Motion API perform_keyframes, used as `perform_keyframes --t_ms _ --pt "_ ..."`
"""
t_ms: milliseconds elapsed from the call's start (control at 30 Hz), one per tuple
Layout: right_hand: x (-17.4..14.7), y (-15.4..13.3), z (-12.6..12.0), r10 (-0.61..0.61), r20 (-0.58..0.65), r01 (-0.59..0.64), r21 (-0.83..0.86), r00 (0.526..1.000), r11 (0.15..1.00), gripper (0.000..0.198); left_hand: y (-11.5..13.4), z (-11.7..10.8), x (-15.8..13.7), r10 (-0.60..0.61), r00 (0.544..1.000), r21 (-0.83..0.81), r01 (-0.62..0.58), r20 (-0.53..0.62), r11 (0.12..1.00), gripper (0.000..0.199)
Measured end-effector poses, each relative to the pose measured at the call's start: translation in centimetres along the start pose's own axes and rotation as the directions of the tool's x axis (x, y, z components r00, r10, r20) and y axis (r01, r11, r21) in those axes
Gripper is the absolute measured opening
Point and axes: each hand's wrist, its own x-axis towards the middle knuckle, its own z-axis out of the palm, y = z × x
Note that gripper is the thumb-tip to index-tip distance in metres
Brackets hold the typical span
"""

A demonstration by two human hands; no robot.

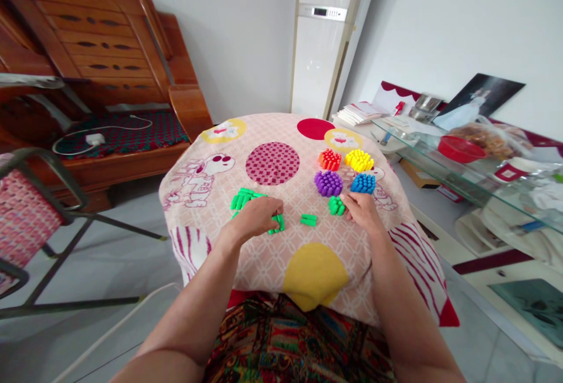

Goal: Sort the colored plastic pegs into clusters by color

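Note:
On the left part of the table lies a loose pile of short green sticks [245, 196]. My left hand [260, 214] reaches over the pile's right side, fingers curled around a green stick [280, 222] and partly hiding those beneath. Two green sticks [308, 220] lie side by side between my hands. To the right, a small cluster of green sticks [336, 206] stands upright. The fingertips of my right hand [361, 212] are closed at that cluster's right edge, on one of its green sticks. Which part of it they grip is hidden.
Behind the green cluster stand upright bundles of purple sticks [329, 183], blue sticks [363, 183], red sticks [329, 160] and yellow sticks [359, 160]. A patterned cloth [268, 263] covers the table. A glass shelf [497, 189] is at right, a chair [33, 219] at left.

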Motion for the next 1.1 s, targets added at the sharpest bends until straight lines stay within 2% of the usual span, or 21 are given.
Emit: perform_keyframes --t_ms 100,233,400,633,833,900,1100 --pt "0.0 0.0 0.0 0.006 0.004 -0.006 0.006 1.000 1.000 0.039 1.0 -0.7 0.4 0.038 0.999 -0.066 -0.039 -0.013 0.997 0.020" --pt "0.0 -0.3 -0.1 0.020 0.010 -0.020 0.003 1.000 1.000 0.039 2.7 -1.1 2.1 0.097 0.988 -0.270 -0.126 -0.120 0.955 0.021" --pt "0.1 0.3 0.0 0.022 0.018 -0.022 0.016 1.000 1.000 0.038 4.4 0.4 5.6 0.169 0.976 -0.463 -0.214 -0.137 0.860 0.024" --pt "0.2 0.7 0.0 0.015 0.014 -0.015 -0.014 1.000 1.000 0.040 5.7 4.4 9.0 0.181 0.971 -0.366 -0.227 -0.154 0.903 0.037" --pt "0.1 0.3 0.0 0.009 0.014 -0.009 -0.016 1.000 1.000 0.040 5.9 5.2 9.0 0.127 0.963 -0.196 -0.175 -0.238 0.965 0.033" --pt "0.1 0.3 0.0 0.007 0.012 -0.007 -0.020 1.000 1.000 0.040 5.9 5.3 9.0 0.116 0.965 -0.210 -0.167 -0.235 0.963 0.032" --pt "0.2 0.1 -0.1 0.030 0.010 -0.029 -0.011 1.000 1.000 0.040 6.4 5.9 9.6 0.049 0.983 -0.411 -0.120 -0.179 0.904 0.031"
